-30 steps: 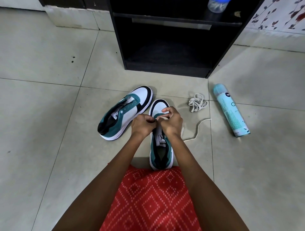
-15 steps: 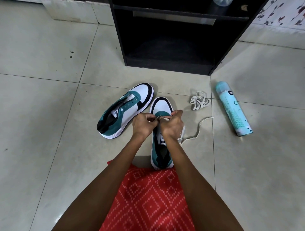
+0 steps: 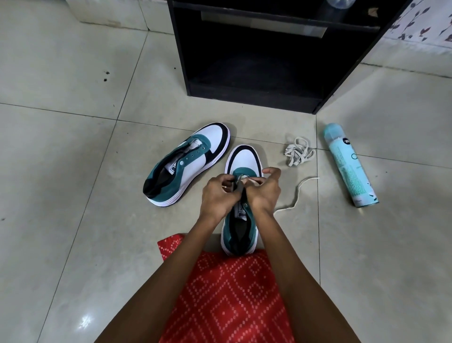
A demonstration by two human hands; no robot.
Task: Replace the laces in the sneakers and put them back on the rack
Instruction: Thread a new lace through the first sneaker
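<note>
On the tiled floor [image 3: 73,171] we see two sneakers, one upright [image 3: 241,230] and one tipped sideways [image 3: 188,164], a bundled lace [image 3: 299,154], a loose lace [image 3: 297,195], a spray can [image 3: 348,166] lying flat, and the black rack [image 3: 256,61].

Two hands meet over the near sneaker [image 3: 241,220], the left hand [image 3: 219,195] and right hand [image 3: 265,191] covering its eyelets and most of its tongue; whether the lace [image 3: 297,193] is threaded through a hole cannot be told. The lace's near end vanishes behind the right wrist. The black rack [image 3: 256,56] is cut off by the top edge, as is a clear bottle [image 3: 340,3] on its shelf. Print on the spray can [image 3: 348,166] is too small to read. Both forearms run off the bottom edge.
</note>
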